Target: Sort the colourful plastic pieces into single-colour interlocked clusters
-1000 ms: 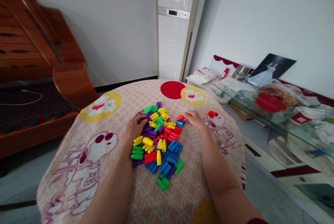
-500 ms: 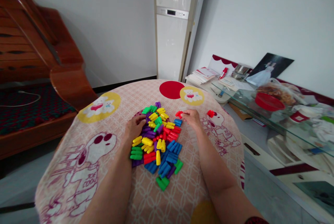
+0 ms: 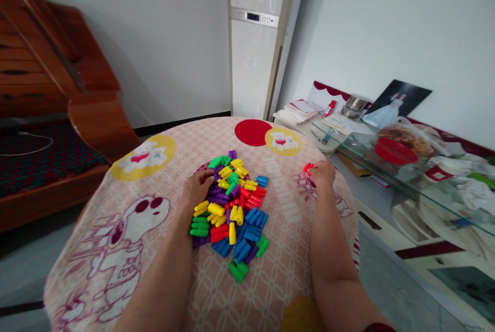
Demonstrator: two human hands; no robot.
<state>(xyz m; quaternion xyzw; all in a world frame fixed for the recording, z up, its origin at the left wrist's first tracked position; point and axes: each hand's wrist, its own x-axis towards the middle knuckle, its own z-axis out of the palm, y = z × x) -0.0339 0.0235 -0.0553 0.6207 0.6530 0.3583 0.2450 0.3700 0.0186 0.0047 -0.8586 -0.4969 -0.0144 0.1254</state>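
A heap of small plastic toy blocks (image 3: pixel 222 208) in red, yellow, blue, green and purple lies in the middle of the cloth-covered round table (image 3: pixel 247 301). The blocks look like joined rounded bars. Along the heap's left edge rests my left hand (image 3: pixel 197 188), its fingers loosely bent against purple and green pieces and gripping none that I can see. Away to the right of the heap, my right hand (image 3: pixel 323 173) pinches at a red toy block (image 3: pixel 308 168) low over the cloth. Its fingers partly cover the red, so I cannot tell whether a second red piece lies beneath.
A glass-topped cabinet (image 3: pixel 359 154) stands along the right wall, bearing papers (image 3: pixel 297 112), a red bowl (image 3: pixel 396 151) and a photo (image 3: pixel 396 104). A tall white air conditioner (image 3: pixel 253 64) is behind the table. On the left is a wooden bench (image 3: pixel 93 120).
My right hand has moved right, from the heap's upper right side to where another red block lay, carrying a red block. My left hand stays at the heap's left edge.
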